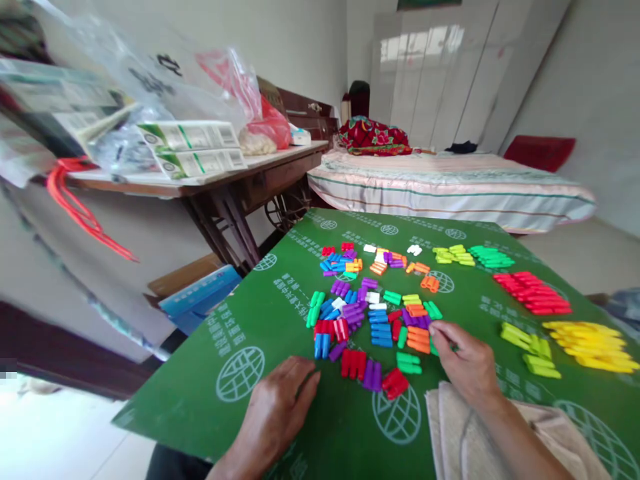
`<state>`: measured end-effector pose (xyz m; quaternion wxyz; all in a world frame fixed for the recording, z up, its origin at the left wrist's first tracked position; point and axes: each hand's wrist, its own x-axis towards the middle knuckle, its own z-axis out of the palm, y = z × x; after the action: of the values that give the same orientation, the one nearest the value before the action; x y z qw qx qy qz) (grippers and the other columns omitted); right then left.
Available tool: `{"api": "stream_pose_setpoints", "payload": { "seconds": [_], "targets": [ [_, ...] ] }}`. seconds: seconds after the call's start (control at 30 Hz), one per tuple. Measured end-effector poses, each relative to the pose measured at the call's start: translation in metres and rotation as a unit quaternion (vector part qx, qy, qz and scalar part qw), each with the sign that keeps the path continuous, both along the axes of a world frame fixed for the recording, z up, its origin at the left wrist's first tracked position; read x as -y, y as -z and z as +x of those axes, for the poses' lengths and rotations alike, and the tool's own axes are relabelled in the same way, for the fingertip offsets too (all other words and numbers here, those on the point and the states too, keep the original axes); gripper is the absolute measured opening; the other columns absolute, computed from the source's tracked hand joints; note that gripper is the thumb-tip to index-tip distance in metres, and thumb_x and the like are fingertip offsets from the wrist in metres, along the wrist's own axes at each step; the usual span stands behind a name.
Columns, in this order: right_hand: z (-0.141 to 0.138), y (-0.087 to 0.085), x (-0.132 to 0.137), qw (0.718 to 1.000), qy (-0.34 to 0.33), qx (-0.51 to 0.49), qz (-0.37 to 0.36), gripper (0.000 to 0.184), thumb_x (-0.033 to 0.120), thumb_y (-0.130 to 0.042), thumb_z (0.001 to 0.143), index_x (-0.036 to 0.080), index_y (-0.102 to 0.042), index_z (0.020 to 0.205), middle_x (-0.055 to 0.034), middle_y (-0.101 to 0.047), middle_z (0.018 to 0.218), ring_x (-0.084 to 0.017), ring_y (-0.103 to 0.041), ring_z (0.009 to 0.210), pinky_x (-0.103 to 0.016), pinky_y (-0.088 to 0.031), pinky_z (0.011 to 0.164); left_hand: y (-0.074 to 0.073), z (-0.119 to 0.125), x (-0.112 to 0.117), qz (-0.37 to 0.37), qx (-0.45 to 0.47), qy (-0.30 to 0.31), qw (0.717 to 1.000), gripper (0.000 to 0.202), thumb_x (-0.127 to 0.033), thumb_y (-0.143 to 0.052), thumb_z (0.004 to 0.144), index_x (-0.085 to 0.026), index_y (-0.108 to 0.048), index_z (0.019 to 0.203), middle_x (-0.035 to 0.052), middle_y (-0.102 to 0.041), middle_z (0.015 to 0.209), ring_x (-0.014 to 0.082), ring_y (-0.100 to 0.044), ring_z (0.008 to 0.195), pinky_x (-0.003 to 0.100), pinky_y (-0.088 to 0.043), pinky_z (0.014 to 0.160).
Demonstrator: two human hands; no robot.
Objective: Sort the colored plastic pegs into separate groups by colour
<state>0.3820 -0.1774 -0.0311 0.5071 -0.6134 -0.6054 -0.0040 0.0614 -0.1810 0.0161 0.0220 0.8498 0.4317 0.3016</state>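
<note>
My left hand point(283, 400) rests on the green tabletop, thumb apart from its fingers, with nothing visible in it. Just beyond its fingertips lies a pair of blue plastic tubes point(322, 346). My right hand point(467, 363) is closed in a pinch at the right side of the mixed pieces; what it holds, if anything, is hidden. Close to its fingertips are a green tube point(434, 345), purple tubes point(419, 321) and orange tubes point(418, 340). Nearer to me lie red tubes point(354, 365), purple tubes point(373, 376) and green tubes point(409, 363), grouped in small rows.
Sorted piles of yellow point(590, 347), red point(533, 293) and green point(491, 257) pieces lie to the right. A beige cloth point(500, 433) sits under my right forearm. A cluttered side table point(270, 160) stands left, and a bed point(450, 183) is beyond the green table point(200, 393).
</note>
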Motion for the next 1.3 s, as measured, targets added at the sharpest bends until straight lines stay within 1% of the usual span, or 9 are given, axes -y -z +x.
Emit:
{"api": "stream_pose_setpoints", "payload": {
  "seconds": [0.17, 0.37, 0.47, 0.67, 0.83, 0.93, 1.03, 1.23, 1.3],
  "targets": [
    [0.016, 0.01, -0.004, 0.995, 0.075, 0.063, 0.003, 0.03, 0.041, -0.049, 0.088, 0.018, -0.069, 0.091, -0.0101, -0.071, 0.089, -0.024, -0.066, 0.084, -0.042, -0.055, 0.079, 0.009, 0.0, 0.002, 0.05, 0.022, -0.025, 0.998, 0.016, -0.029, -0.051, 0.09, -0.02, -0.064, 0.092, 0.0036, -0.07, 0.09, 0.0126, -0.069, 0.083, 0.019, -0.056, 0.074],
    [0.012, 0.019, -0.014, 0.985, 0.048, 0.139, -0.086, 0.056, 0.052, -0.053, 0.083, 0.012, -0.058, 0.121, -0.0173, -0.062, 0.116, -0.029, -0.056, 0.109, -0.048, -0.048, 0.095, 0.021, 0.005, 0.003, 0.062, 0.034, -0.042, 0.997, 0.019, -0.03, -0.051, 0.09, -0.02, -0.067, 0.088, 0.0056, -0.07, 0.096, 0.0128, -0.069, 0.085, 0.02, -0.057, 0.077],
    [0.006, 0.023, -0.017, 0.977, 0.04, 0.162, -0.132, 0.062, 0.054, -0.055, 0.081, 0.012, -0.055, 0.127, -0.0197, -0.053, 0.13, -0.032, -0.05, 0.12, -0.049, -0.044, 0.1, 0.026, 0.005, 0.002, 0.062, 0.029, -0.049, 0.996, 0.02, -0.032, -0.051, 0.089, -0.02, -0.067, 0.087, 0.0055, -0.07, 0.096, 0.0138, -0.069, 0.085, 0.021, -0.057, 0.077],
    [0.002, 0.025, -0.015, 0.972, 0.027, 0.178, -0.15, 0.06, 0.051, -0.055, 0.082, 0.018, -0.053, 0.131, -0.0172, -0.047, 0.138, -0.032, -0.048, 0.125, -0.048, -0.043, 0.102, 0.031, 0.003, -0.001, 0.042, 0.031, -0.07, 0.996, 0.022, -0.036, -0.052, 0.088, -0.022, -0.069, 0.085, 0.0047, -0.071, 0.096, 0.0152, -0.069, 0.084, 0.022, -0.058, 0.075],
    [0.0, 0.022, -0.014, 0.966, 0.009, 0.202, -0.159, 0.062, 0.052, -0.055, 0.084, 0.013, -0.054, 0.132, -0.0207, -0.046, 0.14, -0.033, -0.048, 0.125, -0.046, -0.043, 0.103, 0.036, 0.001, -0.003, 0.042, 0.04, -0.069, 0.996, 0.024, -0.039, -0.052, 0.088, -0.023, -0.07, 0.086, 0.0044, -0.071, 0.097, 0.0157, -0.069, 0.086, 0.023, -0.058, 0.078],
    [-0.001, 0.02, -0.014, 0.964, -0.009, 0.206, -0.17, 0.063, 0.052, -0.055, 0.085, 0.012, -0.052, 0.134, -0.0204, -0.045, 0.141, -0.031, -0.049, 0.126, -0.045, -0.042, 0.104, 0.038, -0.001, -0.004, 0.051, 0.045, -0.07, 0.995, 0.025, -0.04, -0.052, 0.088, -0.023, -0.07, 0.086, 0.0041, -0.072, 0.097, 0.016, -0.07, 0.085, 0.023, -0.058, 0.077],
    [-0.003, 0.018, -0.014, 0.962, -0.037, 0.202, -0.179, 0.063, 0.051, -0.052, 0.087, 0.012, -0.05, 0.136, -0.0195, -0.044, 0.143, -0.03, -0.047, 0.128, -0.045, -0.04, 0.107, 0.036, -0.001, -0.005, 0.043, 0.046, -0.071, 0.995, 0.025, -0.041, -0.053, 0.087, -0.024, -0.071, 0.086, 0.004, -0.072, 0.097, 0.016, -0.07, 0.084, 0.023, -0.059, 0.075],
    [-0.003, 0.013, -0.012, 0.964, -0.116, 0.161, -0.176, 0.053, 0.045, -0.049, 0.09, 0.022, -0.049, 0.137, -0.0127, -0.044, 0.145, -0.025, -0.045, 0.131, -0.045, -0.039, 0.108, 0.03, 0.0, -0.006, 0.01, 0.057, -0.072, 0.996, 0.026, -0.041, -0.052, 0.088, -0.024, -0.071, 0.081, 0.0031, -0.072, 0.094, 0.0151, -0.07, 0.083, 0.021, -0.058, 0.074],
    [-0.004, 0.01, -0.01, 0.966, -0.129, 0.143, -0.169, 0.05, 0.044, -0.048, 0.091, 0.022, -0.051, 0.136, -0.0122, -0.046, 0.144, -0.025, -0.045, 0.131, -0.044, -0.039, 0.108, 0.029, 0.0, -0.006, 0.0, 0.06, -0.073, 0.996, 0.027, -0.041, -0.052, 0.088, -0.024, -0.071, 0.081, 0.0032, -0.072, 0.094, 0.0155, -0.07, 0.083, 0.022, -0.058, 0.074]
  ]
}}
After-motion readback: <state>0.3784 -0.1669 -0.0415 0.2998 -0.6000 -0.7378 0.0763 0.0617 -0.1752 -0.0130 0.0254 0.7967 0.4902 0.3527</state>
